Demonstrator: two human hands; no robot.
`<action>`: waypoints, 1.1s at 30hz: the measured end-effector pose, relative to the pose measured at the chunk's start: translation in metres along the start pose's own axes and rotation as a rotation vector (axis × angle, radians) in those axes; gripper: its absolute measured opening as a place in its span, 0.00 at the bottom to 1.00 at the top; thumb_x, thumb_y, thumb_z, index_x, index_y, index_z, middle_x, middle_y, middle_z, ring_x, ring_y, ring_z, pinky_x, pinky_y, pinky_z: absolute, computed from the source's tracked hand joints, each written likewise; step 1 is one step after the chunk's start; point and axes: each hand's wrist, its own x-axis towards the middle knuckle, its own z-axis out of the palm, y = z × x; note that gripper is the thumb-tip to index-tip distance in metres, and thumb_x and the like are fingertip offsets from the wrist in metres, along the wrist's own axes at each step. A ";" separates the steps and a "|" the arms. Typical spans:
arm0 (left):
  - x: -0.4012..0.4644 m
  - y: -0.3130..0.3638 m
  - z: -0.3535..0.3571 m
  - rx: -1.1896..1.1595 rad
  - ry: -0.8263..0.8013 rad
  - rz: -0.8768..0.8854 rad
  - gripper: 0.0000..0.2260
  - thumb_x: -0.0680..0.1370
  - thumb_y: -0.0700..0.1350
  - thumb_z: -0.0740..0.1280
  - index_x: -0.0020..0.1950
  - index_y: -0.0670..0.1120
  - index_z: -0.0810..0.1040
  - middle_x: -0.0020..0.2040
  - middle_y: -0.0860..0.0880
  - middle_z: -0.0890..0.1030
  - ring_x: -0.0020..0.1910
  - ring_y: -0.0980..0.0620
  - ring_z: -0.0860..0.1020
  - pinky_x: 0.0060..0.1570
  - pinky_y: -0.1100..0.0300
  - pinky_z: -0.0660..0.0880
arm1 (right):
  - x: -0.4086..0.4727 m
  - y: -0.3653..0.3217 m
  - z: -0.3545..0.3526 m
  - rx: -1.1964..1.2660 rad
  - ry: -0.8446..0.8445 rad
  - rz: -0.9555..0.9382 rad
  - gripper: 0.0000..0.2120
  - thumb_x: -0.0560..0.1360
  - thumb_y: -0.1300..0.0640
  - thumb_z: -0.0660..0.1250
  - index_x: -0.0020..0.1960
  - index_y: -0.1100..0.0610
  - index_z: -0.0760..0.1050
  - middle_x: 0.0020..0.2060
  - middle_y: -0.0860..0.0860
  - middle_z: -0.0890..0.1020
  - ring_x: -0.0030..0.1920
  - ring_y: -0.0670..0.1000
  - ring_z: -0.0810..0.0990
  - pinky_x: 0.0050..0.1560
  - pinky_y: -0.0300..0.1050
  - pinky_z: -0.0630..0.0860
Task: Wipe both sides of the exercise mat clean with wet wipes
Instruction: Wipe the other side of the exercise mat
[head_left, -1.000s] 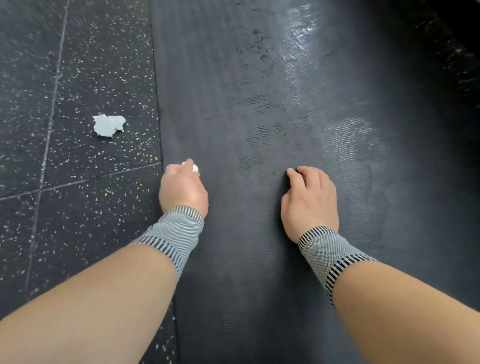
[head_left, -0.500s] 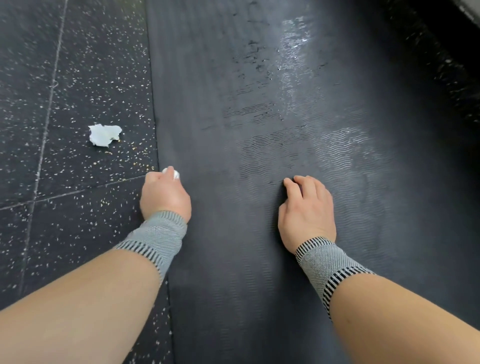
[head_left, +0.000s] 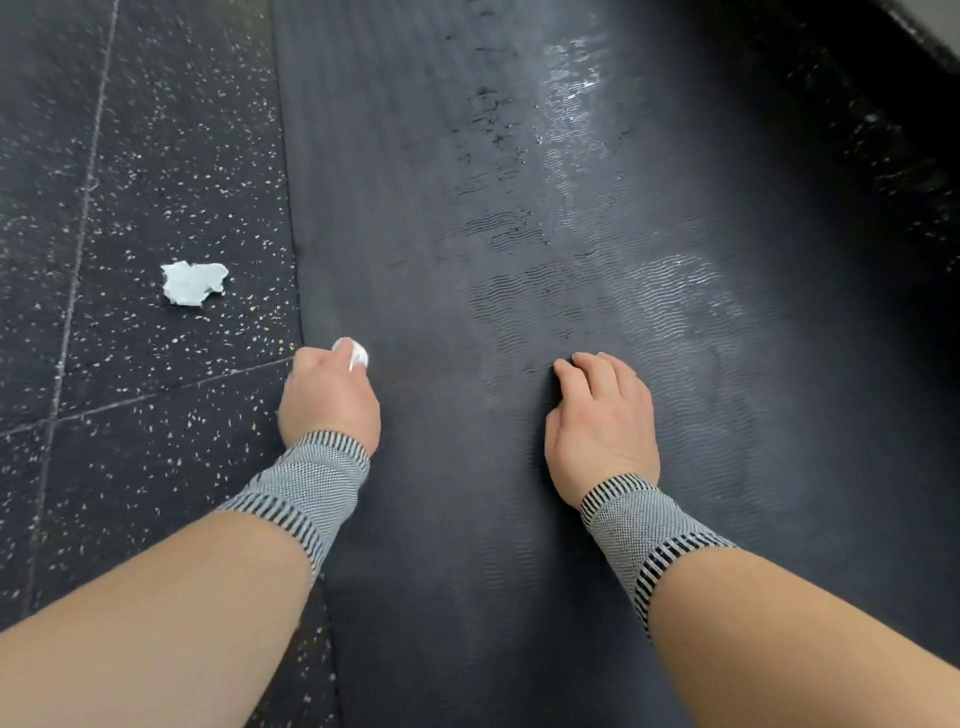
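Dark exercise mat (head_left: 467, 467) laid flat along the floor (head_left: 130, 156), running from six o'clock up to twelve; ribbed wavy texture, wet sheen and streaks from centre up toward one o'clock; left edge of the mat running straight along the speckled dark floor tiles.

Left hand (head_left: 328, 400) down at the mat's left edge, about nine o'clock of centre; fingers curled under, gripping a small white wet wipe (head_left: 355, 353); only a bit of the wipe peeking out past the knuckles, at twelve o'clock of the hand, touching the mat just inside its edge; slightly blurred there.

Right hand (head_left: 602, 415) resting on the mat near centre, well apart from the left, at three o'clock of it; fingers bent at the knuckles, tips down on the surface; nothing seen in its grasp, though the palm side is hidden.

Grey knitted wristbands (head_left: 306, 488) with black-striped borders on both wrists; bare forearms coming in from seven and five o'clock.

Crumpled white wipe (head_left: 193, 283) lying on the floor at ten o'clock of the left hand, off the mat, apart from its edge.
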 end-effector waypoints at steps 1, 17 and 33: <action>0.000 0.001 0.002 -0.006 -0.003 -0.020 0.07 0.81 0.44 0.58 0.52 0.48 0.75 0.47 0.48 0.66 0.40 0.45 0.68 0.41 0.54 0.64 | 0.000 0.000 0.000 -0.001 -0.002 0.001 0.20 0.70 0.60 0.66 0.62 0.61 0.75 0.60 0.57 0.76 0.65 0.61 0.70 0.66 0.55 0.64; -0.027 0.031 0.011 -0.069 -0.034 0.080 0.08 0.82 0.49 0.56 0.52 0.53 0.75 0.46 0.53 0.67 0.35 0.51 0.67 0.37 0.59 0.63 | 0.000 0.002 -0.001 0.023 -0.047 0.005 0.20 0.71 0.60 0.65 0.63 0.61 0.74 0.64 0.56 0.75 0.67 0.59 0.68 0.69 0.53 0.61; -0.039 0.079 0.021 -0.061 -0.090 0.339 0.09 0.82 0.50 0.56 0.49 0.52 0.75 0.42 0.51 0.69 0.37 0.48 0.70 0.38 0.56 0.66 | 0.004 0.012 0.011 0.297 -0.058 0.208 0.19 0.80 0.54 0.54 0.70 0.50 0.65 0.68 0.40 0.65 0.63 0.33 0.56 0.58 0.29 0.55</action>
